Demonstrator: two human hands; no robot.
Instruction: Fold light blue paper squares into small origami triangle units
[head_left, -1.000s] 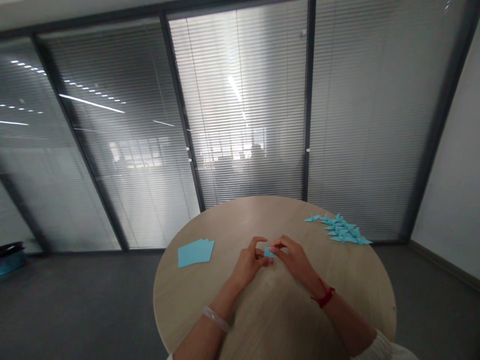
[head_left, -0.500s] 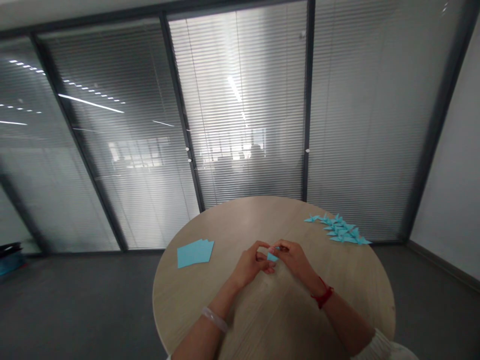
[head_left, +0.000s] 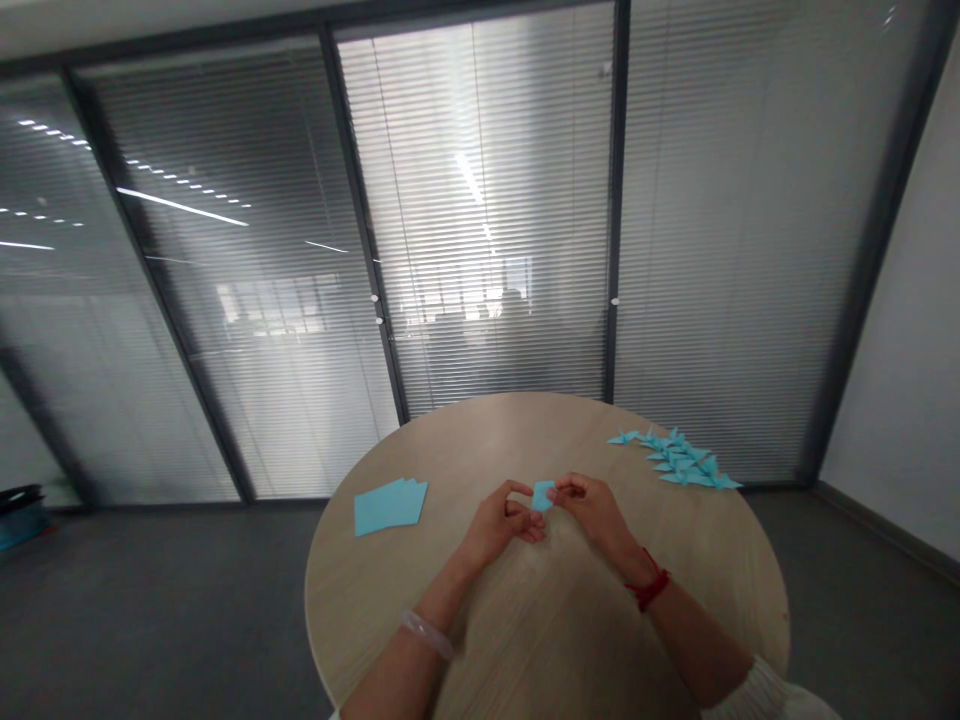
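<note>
Sitting between the person's two hands, just above or on the near-middle of the round surface [head_left: 495,432], is a small piece of blue paper [head_left: 543,495]; from where I stand I cannot tell whether it touches the wood. The right hand [head_left: 594,510] grasps its right edge, pinched between thumb and fingertips. The left hand [head_left: 491,525] is on the other side, its fingers curved and parted, index fingertip at the paper's left edge and the lower fingers just under its near edge; whether it grips the paper, I cannot tell.

A pale bracelet [head_left: 426,635] circles the left wrist and a red band [head_left: 649,585] the right, with a white sleeve [head_left: 761,692] farther up the right arm.

Off to the left, well apart from the hands, a few blue sheets [head_left: 390,507] lie flat and overlapping, their corners slightly fanned. Toward the far right edge, blue folded birds [head_left: 682,462] crowd together in a cluster, wings and tips pointing every way.

Behind the surface rise glass panels with blinds [head_left: 487,200], held in dark frames [head_left: 616,200]. Grey floor [head_left: 187,620] spreads around it.
</note>
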